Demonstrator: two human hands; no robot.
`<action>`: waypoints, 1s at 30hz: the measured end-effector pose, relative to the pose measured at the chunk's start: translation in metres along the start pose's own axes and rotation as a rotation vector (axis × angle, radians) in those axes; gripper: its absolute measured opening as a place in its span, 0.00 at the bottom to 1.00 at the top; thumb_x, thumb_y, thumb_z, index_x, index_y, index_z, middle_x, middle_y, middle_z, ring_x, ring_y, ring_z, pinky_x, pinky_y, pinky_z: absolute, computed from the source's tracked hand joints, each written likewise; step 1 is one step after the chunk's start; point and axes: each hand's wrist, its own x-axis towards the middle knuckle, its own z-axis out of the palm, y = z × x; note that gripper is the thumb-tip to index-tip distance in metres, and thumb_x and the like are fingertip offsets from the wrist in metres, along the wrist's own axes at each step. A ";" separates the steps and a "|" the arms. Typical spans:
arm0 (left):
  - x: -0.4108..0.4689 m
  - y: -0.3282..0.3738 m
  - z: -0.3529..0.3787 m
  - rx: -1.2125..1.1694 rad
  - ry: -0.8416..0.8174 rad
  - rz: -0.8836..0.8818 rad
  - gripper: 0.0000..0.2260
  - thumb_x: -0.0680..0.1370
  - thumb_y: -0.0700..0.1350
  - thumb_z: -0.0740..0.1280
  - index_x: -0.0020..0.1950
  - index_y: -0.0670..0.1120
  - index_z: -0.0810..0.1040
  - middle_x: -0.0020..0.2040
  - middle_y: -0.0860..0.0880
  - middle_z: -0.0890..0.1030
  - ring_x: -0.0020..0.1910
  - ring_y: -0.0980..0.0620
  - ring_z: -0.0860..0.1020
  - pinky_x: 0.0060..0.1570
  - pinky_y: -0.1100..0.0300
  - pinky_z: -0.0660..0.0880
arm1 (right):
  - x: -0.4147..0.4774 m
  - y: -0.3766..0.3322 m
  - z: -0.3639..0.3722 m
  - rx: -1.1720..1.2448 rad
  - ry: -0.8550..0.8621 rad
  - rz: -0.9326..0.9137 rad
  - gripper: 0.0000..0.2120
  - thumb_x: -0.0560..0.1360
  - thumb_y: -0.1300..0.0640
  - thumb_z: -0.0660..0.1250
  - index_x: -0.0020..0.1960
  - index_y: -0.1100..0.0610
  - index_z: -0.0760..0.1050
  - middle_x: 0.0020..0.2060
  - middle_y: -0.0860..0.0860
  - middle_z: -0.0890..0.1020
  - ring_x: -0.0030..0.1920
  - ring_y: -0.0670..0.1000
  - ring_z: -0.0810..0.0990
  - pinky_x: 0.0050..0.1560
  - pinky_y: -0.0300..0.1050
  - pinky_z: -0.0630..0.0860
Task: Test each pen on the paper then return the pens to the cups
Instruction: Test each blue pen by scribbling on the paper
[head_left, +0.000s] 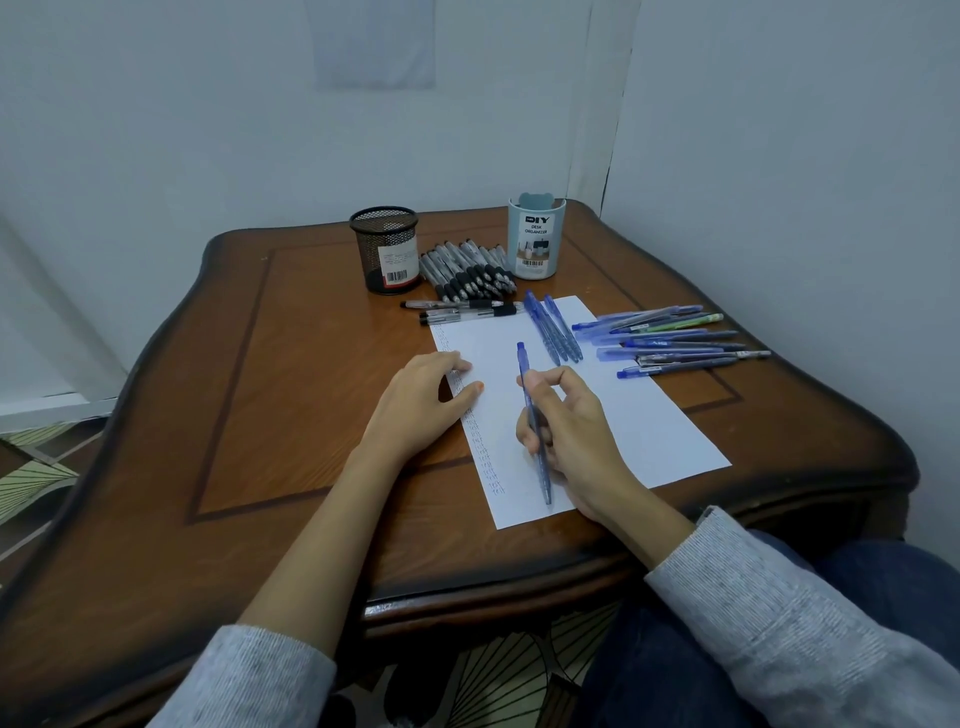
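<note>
A white sheet of paper (613, 395) lies on the wooden table, with a column of small ink marks down its left edge. My right hand (571, 431) grips a blue pen (524, 364), its tip pointing down at the sheet's near end. My left hand (421, 405) rests flat on the paper's left edge. Three blue pens (553, 332) lie on the sheet's far end. Several more blue pens (675, 340) lie to its right. A pile of black pens (467, 273) sits between a black mesh cup (385, 249) and a pale blue cup (535, 236).
Two black pens (462, 309) lie crosswise just beyond the paper. The table (291, 374) stands in a corner, with walls close behind and to the right. My knee in dark trousers (857, 566) is at the table's near right edge.
</note>
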 end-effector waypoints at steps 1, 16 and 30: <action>0.000 0.000 0.000 0.002 -0.002 -0.004 0.16 0.78 0.52 0.64 0.64 0.47 0.75 0.66 0.51 0.75 0.67 0.54 0.68 0.63 0.60 0.63 | 0.000 0.000 0.000 -0.018 0.002 -0.005 0.14 0.81 0.47 0.57 0.57 0.57 0.70 0.23 0.48 0.73 0.20 0.43 0.67 0.21 0.33 0.63; 0.004 -0.005 0.000 0.064 -0.009 0.043 0.19 0.78 0.56 0.63 0.65 0.49 0.75 0.67 0.52 0.73 0.67 0.55 0.67 0.63 0.57 0.64 | 0.096 -0.040 -0.056 -0.195 0.144 -0.002 0.08 0.75 0.60 0.70 0.51 0.64 0.80 0.39 0.54 0.83 0.31 0.48 0.76 0.31 0.36 0.77; 0.006 -0.010 0.001 0.018 -0.003 0.053 0.30 0.70 0.68 0.53 0.63 0.52 0.76 0.65 0.56 0.73 0.65 0.60 0.67 0.59 0.61 0.61 | 0.176 -0.025 -0.055 -0.707 0.237 -0.094 0.09 0.72 0.60 0.73 0.49 0.63 0.83 0.46 0.57 0.84 0.42 0.50 0.79 0.51 0.46 0.79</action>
